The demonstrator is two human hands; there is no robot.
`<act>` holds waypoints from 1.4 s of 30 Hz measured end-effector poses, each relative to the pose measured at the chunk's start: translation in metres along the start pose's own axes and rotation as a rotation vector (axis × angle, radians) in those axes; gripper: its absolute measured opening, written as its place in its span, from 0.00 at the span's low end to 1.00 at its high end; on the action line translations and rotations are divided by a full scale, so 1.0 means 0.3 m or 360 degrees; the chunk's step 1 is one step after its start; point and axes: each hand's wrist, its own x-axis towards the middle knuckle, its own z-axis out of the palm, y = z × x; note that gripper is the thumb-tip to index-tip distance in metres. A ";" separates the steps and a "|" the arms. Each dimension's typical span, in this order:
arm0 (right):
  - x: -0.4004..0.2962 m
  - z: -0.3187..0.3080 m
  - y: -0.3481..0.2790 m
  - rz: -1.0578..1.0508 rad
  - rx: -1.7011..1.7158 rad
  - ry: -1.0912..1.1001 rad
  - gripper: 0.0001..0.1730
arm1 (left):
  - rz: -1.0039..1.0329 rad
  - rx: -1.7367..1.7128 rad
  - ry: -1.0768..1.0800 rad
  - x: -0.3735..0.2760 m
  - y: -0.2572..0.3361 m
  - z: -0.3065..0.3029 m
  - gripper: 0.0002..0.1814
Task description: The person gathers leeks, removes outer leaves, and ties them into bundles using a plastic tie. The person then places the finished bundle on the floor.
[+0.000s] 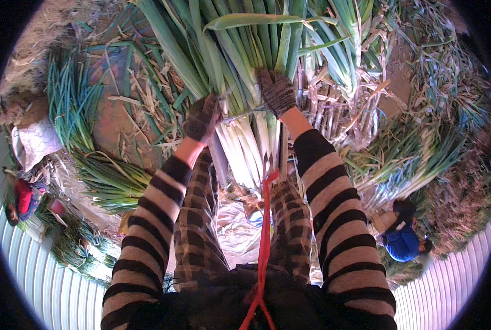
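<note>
A thick bundle of long green onions (245, 140) lies before me, white stalks towards me and green leaves pointing away. A thin tie (245, 113) crosses it where white turns to green. My left hand (202, 117), in a dark knitted glove, grips the bundle's left side beside the tie. On the right, my right hand (276, 93), gloved alike, holds the leaves just above the tie. Its fingertips are partly hidden among the leaves. A red strap (265, 222) hangs down in front of me, with a dark two-pointed tool tip (267, 160) at its far end.
More green onions lie at the right (338, 62) and left (117, 181). Dry leaves and trimmings (154, 86) litter the ground. Narrow boards (218, 159) flank the bundle between my knees. One person (402, 243) sits at the right, another (23, 198) at the far left.
</note>
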 end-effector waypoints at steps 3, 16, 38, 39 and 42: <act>-0.001 0.013 0.019 0.0416 0.0180 -0.0215 0.14 | -0.0442 -0.0078 -0.0251 0.038 -0.033 0.013 0.12; -0.001 0.035 0.025 0.0412 -0.0082 -0.0128 0.15 | -0.0228 0.0183 -0.0256 0.065 0.073 0.028 0.27; 0.024 0.035 0.044 0.0761 0.0198 -0.0245 0.24 | -0.0239 0.0269 -0.0380 0.124 0.066 0.033 0.28; 0.025 0.039 0.048 0.0575 0.0064 -0.0285 0.21 | -0.0219 0.0274 -0.0345 0.126 0.067 0.035 0.28; 0.021 0.049 0.057 0.0407 -0.0235 -0.0270 0.14 | -0.0351 0.0050 -0.0399 0.131 0.071 0.030 0.28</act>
